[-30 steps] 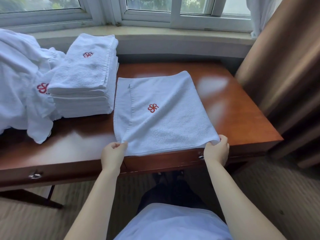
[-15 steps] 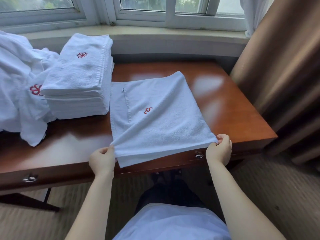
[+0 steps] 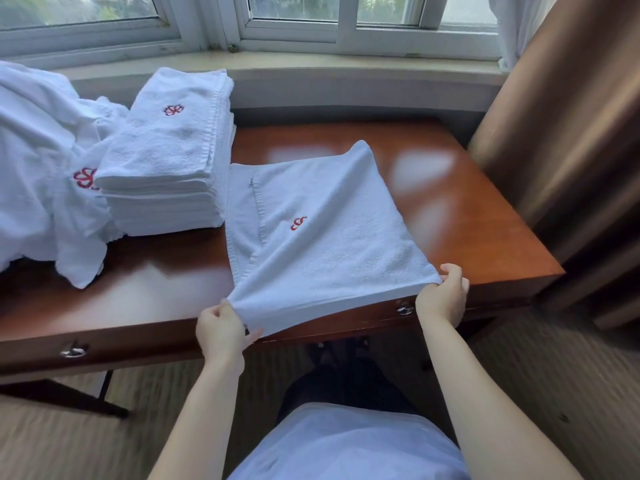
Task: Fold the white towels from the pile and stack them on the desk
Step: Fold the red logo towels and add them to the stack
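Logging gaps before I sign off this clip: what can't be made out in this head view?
- Pile of unfolded towels: cut off by the left edge, so its extent is unknown.
- Stack of folded towels: layers too fine to count.
- Red logo on the towel being folded: partly hidden by a fold.
- Left hand and right hand: the fingers under the towel's corners are hidden by the cloth.

towel [image 3: 322,244]: white terry cloth, nubby, matt | desk [image 3: 467,220]: wood, glossy varnish | drawer pulls [image 3: 72,351]: shiny metal
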### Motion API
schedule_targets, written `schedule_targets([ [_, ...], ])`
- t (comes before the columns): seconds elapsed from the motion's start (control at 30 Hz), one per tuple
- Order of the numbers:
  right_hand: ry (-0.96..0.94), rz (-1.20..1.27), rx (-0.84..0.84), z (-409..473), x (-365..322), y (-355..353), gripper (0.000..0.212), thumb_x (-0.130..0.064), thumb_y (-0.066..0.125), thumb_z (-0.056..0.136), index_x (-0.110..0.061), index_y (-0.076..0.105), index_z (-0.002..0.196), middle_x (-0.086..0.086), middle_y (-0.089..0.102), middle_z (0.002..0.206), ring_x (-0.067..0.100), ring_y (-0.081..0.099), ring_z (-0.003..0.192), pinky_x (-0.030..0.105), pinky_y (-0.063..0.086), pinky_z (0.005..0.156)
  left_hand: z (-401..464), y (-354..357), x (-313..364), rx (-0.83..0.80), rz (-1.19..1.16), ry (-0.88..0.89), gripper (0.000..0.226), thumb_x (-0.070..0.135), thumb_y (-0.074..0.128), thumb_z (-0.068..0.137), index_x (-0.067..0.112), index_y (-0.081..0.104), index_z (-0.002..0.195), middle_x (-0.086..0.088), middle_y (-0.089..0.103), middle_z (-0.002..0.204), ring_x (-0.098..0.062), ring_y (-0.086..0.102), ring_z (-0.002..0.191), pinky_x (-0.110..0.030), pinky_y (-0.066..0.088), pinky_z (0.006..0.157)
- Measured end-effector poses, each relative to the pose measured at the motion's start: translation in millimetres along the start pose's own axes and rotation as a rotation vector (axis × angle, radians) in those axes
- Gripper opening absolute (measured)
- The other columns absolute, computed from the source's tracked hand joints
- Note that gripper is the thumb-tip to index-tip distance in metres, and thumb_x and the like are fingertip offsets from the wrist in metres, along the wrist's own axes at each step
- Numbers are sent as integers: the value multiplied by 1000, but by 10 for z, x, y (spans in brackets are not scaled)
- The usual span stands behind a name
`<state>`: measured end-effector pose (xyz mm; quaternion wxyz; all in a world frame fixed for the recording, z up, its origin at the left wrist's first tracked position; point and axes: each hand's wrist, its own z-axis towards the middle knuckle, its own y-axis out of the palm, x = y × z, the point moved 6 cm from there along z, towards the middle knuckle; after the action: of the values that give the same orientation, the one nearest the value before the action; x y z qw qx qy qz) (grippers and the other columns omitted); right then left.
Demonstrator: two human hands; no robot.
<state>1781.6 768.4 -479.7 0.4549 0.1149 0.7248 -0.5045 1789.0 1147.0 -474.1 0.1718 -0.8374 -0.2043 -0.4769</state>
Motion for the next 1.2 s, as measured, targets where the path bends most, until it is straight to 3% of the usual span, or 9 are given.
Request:
schedule_targets([
  [0.17,-154,-307,50,-73,-119,-20,55,4,48,81,-21,44,129,8,40,127,32,50,100,38,41,76,-113,78,-184,-199,88,-103,20,30,53,99,11,57,99,-10,60,112,-32,67,93,-34,57,59],
  [0.33,-321,-212,128,-143,-204,-10,45,4,48,80,-20,65,114,7,48,119,30,44,104,41,42,82,-143,44,-218,-196,78,-95,20,28,68,89,11,59,94,-3,61,102,-24,70,81,-28,56,57],
  [0.5,59,198,152,-20,131,-30,47,-1,37,85,-26,72,105,-14,48,111,15,51,87,30,37,70,-51,-68,-182,-78,47,-28,19,23,74,84,7,65,79,-8,69,88,-18,68,75,-22,52,59],
  [0.67,49,164,97,-55,134,-43,47,1,34,84,-24,69,103,-17,44,108,16,50,81,28,35,68,-42,-86,-240,-68,46,-54,24,22,81,76,6,67,85,-6,68,89,-18,69,78,-23,52,64],
  [0.8,60,-57,149,-66,-57,-145,44,2,45,78,-24,65,107,-4,50,126,25,43,112,36,36,86,-61,-43,-195,-104,5,-68,34,10,82,74,10,58,99,-5,64,95,-19,65,86,-24,51,63],
  [0.9,-133,-92,208,-211,-372,-99,49,5,50,71,-18,64,112,0,54,128,26,42,121,35,31,95,-100,74,-165,-243,41,-115,38,-1,76,76,13,57,106,-4,67,95,-18,66,88,-24,49,66],
  [1.0,-350,12,-193,-417,-708,345,50,6,43,79,-13,58,123,2,48,137,20,37,131,23,25,101,-128,215,-83,-348,8,-147,40,-11,69,76,13,59,107,-6,70,99,-23,68,92,-27,53,70],
  [1.1,-621,-431,-551,-604,-774,839,50,-32,39,98,-22,33,147,4,15,159,20,7,147,36,6,117,-115,355,39,-382,-24,-146,40,-11,62,80,18,58,108,-5,69,107,-22,67,94,-27,51,68],
  [1.2,-638,-733,-648,-517,-631,1072,65,-60,20,96,-34,2,153,-1,-16,160,19,-20,146,46,-15,114,-62,517,168,-413,-55,-129,39,-9,58,84,23,54,106,-2,67,110,-16,66,85,-27,49,65],
])
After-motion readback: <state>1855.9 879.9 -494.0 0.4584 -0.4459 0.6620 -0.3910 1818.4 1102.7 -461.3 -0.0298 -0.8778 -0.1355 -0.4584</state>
